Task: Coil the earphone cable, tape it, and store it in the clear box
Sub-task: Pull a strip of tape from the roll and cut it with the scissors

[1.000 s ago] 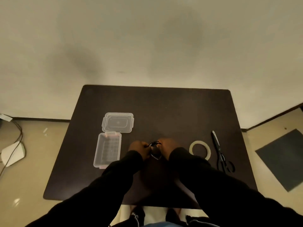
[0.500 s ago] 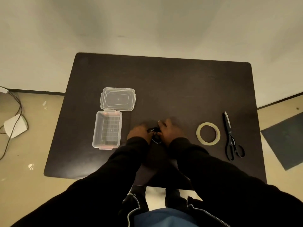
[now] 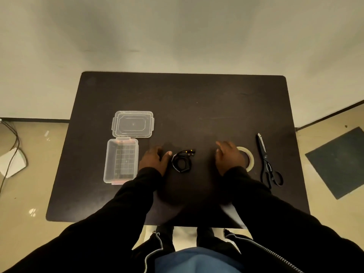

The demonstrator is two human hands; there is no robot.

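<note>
Fingers (image 3: pixel 221 147) relaxed, clear box (image 3: pixel 110 168) open, holding nothing

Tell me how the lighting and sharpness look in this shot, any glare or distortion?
Head view: dim, warm light; the dark table swallows the coiled earphone cable; glare spot on the floor at left; wide-angle bending at the edges; right hand slightly blurred.

Dim, warm light; soft focus, wide-angle bending at edges.
</note>
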